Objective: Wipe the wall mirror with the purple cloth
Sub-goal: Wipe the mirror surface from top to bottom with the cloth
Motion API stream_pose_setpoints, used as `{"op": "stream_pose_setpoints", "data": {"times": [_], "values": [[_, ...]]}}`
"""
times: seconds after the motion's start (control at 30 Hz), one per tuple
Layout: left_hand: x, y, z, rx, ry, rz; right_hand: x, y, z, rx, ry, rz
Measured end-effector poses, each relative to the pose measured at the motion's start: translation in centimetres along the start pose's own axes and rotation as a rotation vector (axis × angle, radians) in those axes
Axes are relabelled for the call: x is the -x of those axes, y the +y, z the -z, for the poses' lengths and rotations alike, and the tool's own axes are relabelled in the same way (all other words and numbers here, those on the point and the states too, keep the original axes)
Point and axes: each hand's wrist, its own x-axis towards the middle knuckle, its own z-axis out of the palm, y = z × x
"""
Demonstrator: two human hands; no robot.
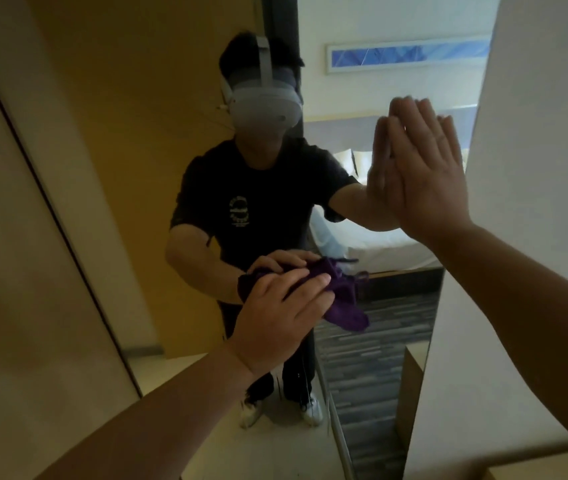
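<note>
The purple cloth (pixel 341 299) is bunched and crumpled, one loose end hanging down to the right, pressed against the wall mirror (pixel 158 168) at its middle height. The left hand (pixel 282 313) lies on the cloth with fingers spread, pinning it to the glass. The right hand (pixel 427 174) is open and flat, fingers up, palm against the mirror's right edge. The glass reflects a bed (pixel 379 244), striped carpet (pixel 372 362) and a framed blue picture (pixel 407 55).
</note>
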Motion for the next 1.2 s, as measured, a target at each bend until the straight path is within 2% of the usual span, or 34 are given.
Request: {"op": "stream_pose_setpoints", "data": {"times": [0.03,0.13,0.23,0.33,0.43,0.6,0.7,0.93,1.2], "values": [[-1.8,-0.7,0.9,0.007,0.028,0.018,0.1,0.4,0.5,0.003,-0.011,-0.023],[-9.0,-3.9,3.6,-0.07,0.241,0.055,0.0,2.3,1.6,0.043,-0.061,-0.074],[-17.1,-7.3,5.6,-0.178,0.349,0.062,-0.9,4.4,2.0,0.106,-0.095,-0.091],[-23.6,-9.3,6.3,-0.316,0.37,0.068,-1.7,5.6,1.7,0.12,-0.09,-0.074],[-25.5,-9.1,5.6,-0.408,0.293,0.089,-1.6,6.2,0.9,0.106,-0.053,-0.052],[-22.2,-7.0,3.6,-0.424,0.249,0.034,-1.3,6.4,-0.3,0.099,0.069,-0.027],[-17.5,-4.2,1.3,-0.362,0.208,-0.023,-1.1,6.8,-0.8,0.082,0.138,0.001],[-0.2,4.7,-6.0,-0.262,-0.116,-0.18,-0.8,7.7,-1.4,0.079,0.117,-0.005],[-2.0,4.2,-3.9,-0.063,-0.131,-0.173,-0.7,7.6,-1.6,0.018,0.072,-0.03]]}}
